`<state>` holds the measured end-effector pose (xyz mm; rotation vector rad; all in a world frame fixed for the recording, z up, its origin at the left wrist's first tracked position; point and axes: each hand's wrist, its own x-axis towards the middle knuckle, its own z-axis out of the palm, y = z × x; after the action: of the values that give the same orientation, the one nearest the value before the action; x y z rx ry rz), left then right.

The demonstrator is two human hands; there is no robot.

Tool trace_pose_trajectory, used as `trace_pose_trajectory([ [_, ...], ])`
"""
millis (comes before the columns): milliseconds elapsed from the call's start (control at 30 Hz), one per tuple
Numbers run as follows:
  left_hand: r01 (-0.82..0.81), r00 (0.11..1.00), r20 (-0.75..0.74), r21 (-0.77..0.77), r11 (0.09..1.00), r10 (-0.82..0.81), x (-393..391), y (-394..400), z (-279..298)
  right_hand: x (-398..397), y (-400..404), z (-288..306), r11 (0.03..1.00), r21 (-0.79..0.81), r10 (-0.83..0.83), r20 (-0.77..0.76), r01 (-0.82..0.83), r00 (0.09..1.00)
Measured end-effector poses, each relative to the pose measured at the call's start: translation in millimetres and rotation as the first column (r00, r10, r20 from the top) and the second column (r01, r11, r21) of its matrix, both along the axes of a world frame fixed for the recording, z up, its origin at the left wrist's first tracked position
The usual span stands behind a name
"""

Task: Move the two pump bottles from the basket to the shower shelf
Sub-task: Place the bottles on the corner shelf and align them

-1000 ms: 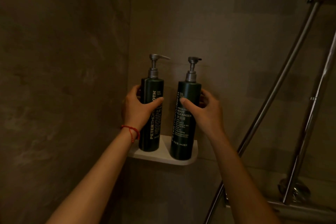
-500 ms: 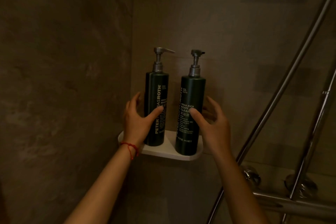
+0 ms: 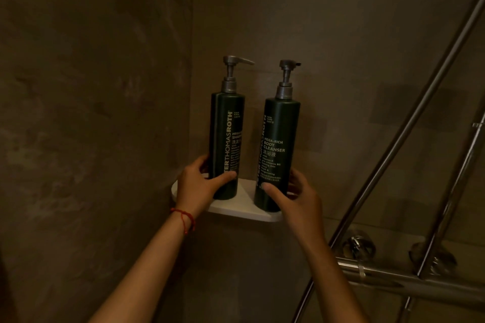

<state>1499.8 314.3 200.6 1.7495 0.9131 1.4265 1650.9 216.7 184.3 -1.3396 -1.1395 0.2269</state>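
Observation:
Two dark green pump bottles stand upright side by side on the white corner shower shelf [image 3: 236, 211]. The shampoo bottle [image 3: 227, 123] is on the left and the body cleanser bottle [image 3: 282, 126] on the right. My left hand [image 3: 199, 186] wraps the lower part of the shampoo bottle, thumb on its front and fingers behind. My right hand [image 3: 299, 199] holds the base of the body cleanser bottle the same way. A red string bracelet circles my left wrist. No basket is in view.
Brown stone-look walls meet in the corner behind the shelf. Chrome shower rails [image 3: 409, 123] slant up on the right, with a horizontal mixer bar and valves [image 3: 388, 278] low on the right.
Both hands have slid down from the middle of the bottles to their bases, loosening partway. The bottles have stayed upright on the shelf. The view has shifted slightly.

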Motion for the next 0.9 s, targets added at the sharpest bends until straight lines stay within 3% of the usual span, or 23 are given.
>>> trace_pose_trajectory([
  [533,0.104,0.994,-0.003,-0.077,0.992,-0.105,-6,17,5,8,25,8,1.000,-0.003,0.005,-0.003,-0.005,1.000],
  [900,0.330,0.940,-0.008,-0.233,0.915,-0.341,-22,35,13,20,15,10,0.976,-0.050,0.212,-0.021,-0.212,0.977],
])
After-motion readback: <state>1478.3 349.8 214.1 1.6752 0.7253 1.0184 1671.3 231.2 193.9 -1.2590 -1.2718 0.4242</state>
